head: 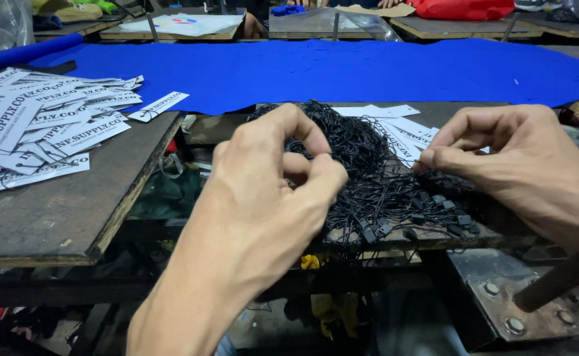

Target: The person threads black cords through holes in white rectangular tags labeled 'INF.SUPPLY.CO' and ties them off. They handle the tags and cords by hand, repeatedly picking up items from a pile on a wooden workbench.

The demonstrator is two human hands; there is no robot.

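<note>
- The left hand is curled, its thumb and fingers pinching a thin strand of the black tag strings.
- The right hand pinches the strings too, at the pile's right edge.
- The pile lies on a dark wooden board, over some white paper tags.
- More white tags are spread on the left table; blue cloth lies behind.

Blue cloth spreads behind white paper tags on a worn table.

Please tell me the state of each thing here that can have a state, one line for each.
Left hand: fingers pinched in the black strings.
Right hand: fingers pinched on a string.
Black strings: tangled in a heap.
White tags: spread flat, overlapping, strings not yet on.
Blue cloth: laid out flat.
</note>
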